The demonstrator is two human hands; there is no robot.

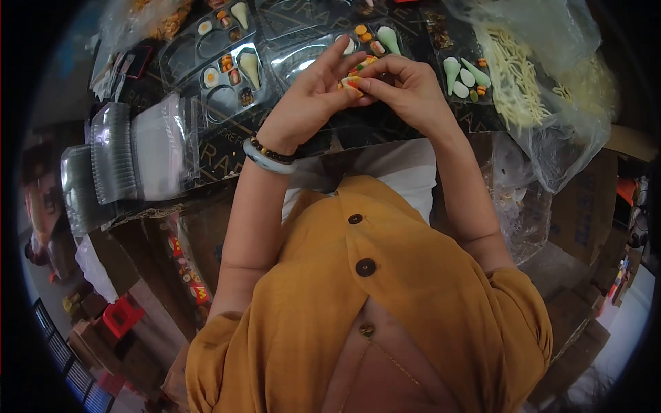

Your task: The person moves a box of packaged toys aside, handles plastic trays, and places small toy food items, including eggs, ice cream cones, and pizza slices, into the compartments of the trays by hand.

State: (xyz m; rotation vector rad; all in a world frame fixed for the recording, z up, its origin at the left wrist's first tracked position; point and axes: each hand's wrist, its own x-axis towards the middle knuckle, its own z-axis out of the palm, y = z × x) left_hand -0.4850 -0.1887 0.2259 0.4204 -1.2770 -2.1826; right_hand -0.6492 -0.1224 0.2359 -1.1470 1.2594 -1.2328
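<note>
My left hand [311, 95] and my right hand [412, 91] meet over the table. Between them are small red, yellow and green pieces that look like toy pizza slices [350, 84]. The left thumb and fingers hold them from one side, while my right thumb and forefinger pinch them from the other. Fingers partly hide the pieces. Just beyond my hands lies a clear compartment tray [295, 63] with miniature foods, including a pale green cone [388, 40]. Left of my left hand, another clear tray [222, 103] holds a toy fried egg [211, 77], a cream cone [249, 69] and other tiny foods.
Stacked clear plastic trays [113, 153] and clear bags [162, 144] lie at the table's left edge. At right, an open plastic bag holds pale noodle-like strands [513, 76]. Green cones and white ovals [461, 89] lie beside it. Orange pieces [165, 24] fill a bag at back left.
</note>
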